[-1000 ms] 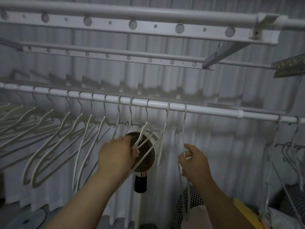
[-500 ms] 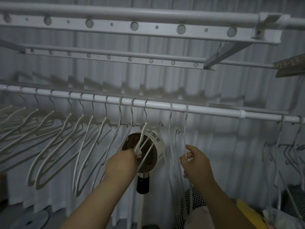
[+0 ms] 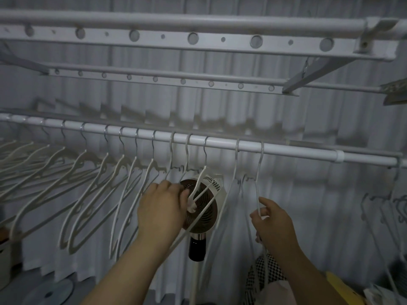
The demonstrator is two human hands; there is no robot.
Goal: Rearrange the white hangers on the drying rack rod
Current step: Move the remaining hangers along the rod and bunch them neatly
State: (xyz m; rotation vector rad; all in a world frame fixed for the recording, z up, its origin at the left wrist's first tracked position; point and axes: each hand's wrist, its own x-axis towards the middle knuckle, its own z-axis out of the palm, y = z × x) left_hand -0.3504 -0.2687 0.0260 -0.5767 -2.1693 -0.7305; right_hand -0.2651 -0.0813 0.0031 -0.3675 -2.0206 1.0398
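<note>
A white rod (image 3: 286,150) runs across the view, sloping slightly down to the right. Several white hangers (image 3: 88,194) hang from it in a row on the left, tilted. My left hand (image 3: 163,208) grips the shoulder of one hanger (image 3: 198,190) whose hook sits near the rod's middle. My right hand (image 3: 273,223) pinches the thin arm of the rightmost hanger of the group (image 3: 258,172). One more hanger (image 3: 234,172) hangs free between my two hands.
A small round fan (image 3: 204,208) on a stand sits behind the hangers at centre. Perforated rack bars (image 3: 198,38) run overhead. More hangers (image 3: 392,208) hang at the far right. A checkered cloth (image 3: 264,276) and a yellow item (image 3: 339,285) lie below right.
The hanger between my hands has slid right along the rod, away from the one my left hand holds. My left hand dipped, then rose back. My right hand barely moved.
</note>
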